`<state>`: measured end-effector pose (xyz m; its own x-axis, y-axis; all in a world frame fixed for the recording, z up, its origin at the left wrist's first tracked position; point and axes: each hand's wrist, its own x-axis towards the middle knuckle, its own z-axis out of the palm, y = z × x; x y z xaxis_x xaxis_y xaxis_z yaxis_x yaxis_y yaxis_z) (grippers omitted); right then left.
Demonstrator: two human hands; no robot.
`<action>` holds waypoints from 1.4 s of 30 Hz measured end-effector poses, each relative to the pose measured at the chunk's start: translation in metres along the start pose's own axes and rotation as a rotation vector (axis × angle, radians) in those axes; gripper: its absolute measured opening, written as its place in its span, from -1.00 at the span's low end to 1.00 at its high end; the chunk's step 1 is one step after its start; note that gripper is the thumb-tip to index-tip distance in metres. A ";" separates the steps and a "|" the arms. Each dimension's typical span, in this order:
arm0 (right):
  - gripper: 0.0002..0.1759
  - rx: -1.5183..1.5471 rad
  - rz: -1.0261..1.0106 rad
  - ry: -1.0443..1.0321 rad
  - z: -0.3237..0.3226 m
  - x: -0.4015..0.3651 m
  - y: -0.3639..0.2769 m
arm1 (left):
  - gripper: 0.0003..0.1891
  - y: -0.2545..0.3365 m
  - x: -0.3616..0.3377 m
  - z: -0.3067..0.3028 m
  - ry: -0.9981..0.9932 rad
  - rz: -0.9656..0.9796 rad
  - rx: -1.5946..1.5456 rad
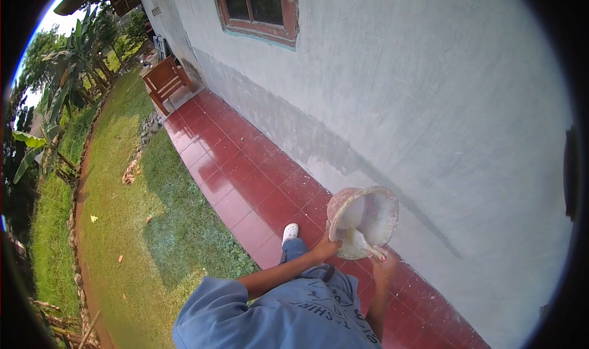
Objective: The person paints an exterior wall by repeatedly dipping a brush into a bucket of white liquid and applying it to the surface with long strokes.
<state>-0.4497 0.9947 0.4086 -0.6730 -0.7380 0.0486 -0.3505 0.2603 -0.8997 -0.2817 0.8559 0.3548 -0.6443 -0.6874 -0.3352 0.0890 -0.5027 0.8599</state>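
My left hand (326, 246) is closed on the rim of a paint-smeared bucket (345, 203), which tilts so its open mouth faces me. Whitish paint coats the bucket's inside. A paintbrush (369, 247) rests inside it, the head coated in pale paint and the handle pointing down to the right. My right hand (384, 264) grips the handle's end at the bucket's near edge. The lower part of the brush head merges with the paint, so its shape is hard to make out.
A whitish, patchy wall (417, 103) with a brown-framed window (257, 27) rises on the right. Red tiles (245, 177) run along its foot, spotted with white. A wooden chair-like piece (165, 82) stands at the far end. Grass (129, 226) borders the tiles on the left.
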 end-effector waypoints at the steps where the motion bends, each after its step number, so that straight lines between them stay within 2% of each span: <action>1: -0.70 0.075 -0.017 0.021 0.002 -0.002 -0.004 | -0.23 0.001 -0.001 -0.001 -0.006 0.005 -0.002; 2: -0.70 0.073 -0.011 0.017 0.005 -0.001 -0.005 | -0.23 0.006 -0.004 0.001 -0.012 0.009 -0.005; 4: -0.73 0.207 -0.278 0.138 0.018 0.002 0.002 | -0.24 0.015 -0.009 0.004 0.002 0.013 -0.009; 5: -0.73 0.202 -0.272 0.136 0.023 0.003 0.015 | -0.24 0.015 -0.011 0.005 0.012 0.022 -0.012; 7: -0.76 0.207 -0.076 0.099 0.030 0.009 0.038 | -0.23 0.004 -0.004 0.001 0.026 0.043 0.004; 9: -0.75 0.174 -0.122 0.070 0.031 0.011 0.020 | -0.05 0.004 -0.001 -0.002 0.008 0.058 0.079; 11: -0.74 0.140 -0.162 0.045 0.030 0.015 0.006 | -0.03 0.011 -0.003 -0.001 -0.002 0.035 0.067; 13: -0.70 -0.038 -0.207 -0.046 0.028 0.021 -0.002 | -0.01 0.019 -0.005 0.001 -0.011 0.008 0.054; 15: -0.71 -0.094 -0.179 -0.078 0.024 0.022 -0.024 | -0.06 0.022 -0.008 0.003 0.013 0.101 0.067; 16: -0.71 -0.149 -0.150 -0.103 0.022 0.024 -0.031 | -0.06 0.024 -0.009 0.005 0.005 0.085 0.067; 18: -0.67 -0.043 -0.165 -0.087 0.023 0.028 -0.030 | -0.29 0.035 -0.015 0.011 0.099 0.106 0.067; 20: -0.64 -0.062 -0.255 0.001 0.019 0.034 -0.031 | -0.36 0.043 -0.017 0.012 0.088 -0.028 0.031; 22: -0.65 -0.074 -0.190 0.016 0.012 0.036 -0.025 | -0.38 0.045 -0.018 0.015 0.058 -0.123 0.053; 24: -0.66 -0.069 -0.156 0.008 0.008 0.041 -0.024 | -0.39 0.035 -0.013 0.011 0.081 -0.048 -0.086; 26: -0.77 0.022 -0.055 0.037 0.007 0.046 -0.029 | -0.39 0.031 -0.008 0.005 0.067 -0.082 -0.073; 29: -0.77 0.116 -0.006 0.076 0.009 0.057 -0.018 | -0.39 0.033 -0.007 0.005 0.060 -0.097 -0.027; 35: -0.82 0.100 0.087 0.117 0.018 0.078 -0.010 | -0.39 0.029 -0.005 0.008 0.049 -0.034 0.087; 36: -0.82 0.099 0.090 0.124 0.019 0.080 -0.014 | -0.39 0.029 -0.004 0.009 0.035 -0.020 0.089; 38: -0.76 0.244 0.251 0.057 0.021 0.082 -0.026 | -0.39 0.028 -0.003 0.011 0.023 -0.005 0.087; 42: -0.75 0.222 0.300 0.086 0.035 0.096 -0.028 | -0.39 0.027 -0.001 0.015 0.049 0.017 0.110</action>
<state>-0.4813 0.8943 0.4234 -0.7796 -0.5924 -0.2033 0.0137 0.3084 -0.9512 -0.2900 0.8511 0.3840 -0.6049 -0.7217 -0.3366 0.0140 -0.4322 0.9016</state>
